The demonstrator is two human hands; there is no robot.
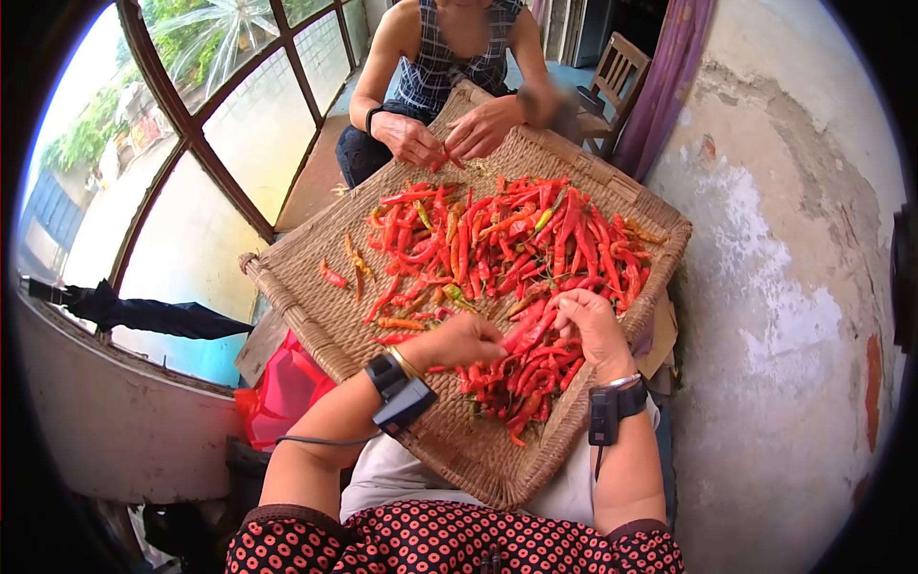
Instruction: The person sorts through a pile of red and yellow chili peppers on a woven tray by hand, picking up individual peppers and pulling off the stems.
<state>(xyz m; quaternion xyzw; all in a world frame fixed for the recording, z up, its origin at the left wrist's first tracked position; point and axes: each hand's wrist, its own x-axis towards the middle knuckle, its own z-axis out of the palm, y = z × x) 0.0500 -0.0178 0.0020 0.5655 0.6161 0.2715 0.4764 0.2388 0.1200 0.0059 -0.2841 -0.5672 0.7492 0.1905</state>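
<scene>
Red chili peppers [516, 230], with a few orange and green ones, lie heaped on a woven tray [306, 258] over my lap. My left hand [459, 342] is closed at the left side of the nearer pile, its fingertips around a red pepper. To the right, my right hand [588, 330] has its thumb and fingers pinched together just above the peppers; what is between them, if anything, is too small to tell. Both wrists carry black devices and bands. Across the tray, another person's two hands [445, 142] hold a red pepper.
Windows [258, 124] line the left side, with a folded black umbrella [172, 316] on the ledge. A pink-red bag [282, 392] is below the tray's left edge. The stained wall [755, 268] rises at right; a wooden chair [617, 86] stands behind.
</scene>
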